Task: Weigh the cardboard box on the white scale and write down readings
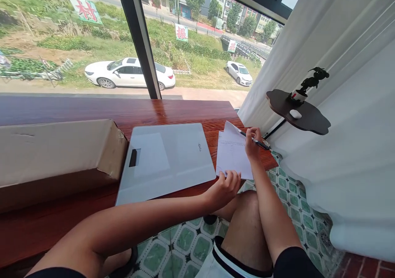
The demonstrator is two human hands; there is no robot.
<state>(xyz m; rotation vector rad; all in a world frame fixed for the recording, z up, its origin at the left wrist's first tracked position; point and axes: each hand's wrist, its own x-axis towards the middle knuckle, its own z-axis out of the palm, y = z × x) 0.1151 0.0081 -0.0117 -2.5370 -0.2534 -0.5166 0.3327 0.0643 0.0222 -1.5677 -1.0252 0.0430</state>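
Observation:
A white notepad [233, 156] with a line of small marks across its upper part lies at the right end of the reddish wooden table. Its top sheet [231, 128] stands slightly raised at the upper edge. My left hand [227, 183] grips the pad's lower edge with curled fingers; the thumb is hidden. In my right hand [253, 143], at the pad's right edge, is a dark pen [261, 144], its tip pointing up and left across the sheet. Whether these fingers also pinch the paper, I cannot tell.
A closed silver laptop [173, 158] lies left of the pad, beside a long cardboard box [55, 154]. The wooden table [185, 109] ends just right of the pad. Beyond its corner stand a dark side table [311, 119] with a potted plant [304, 90] and a white curtain [345, 167].

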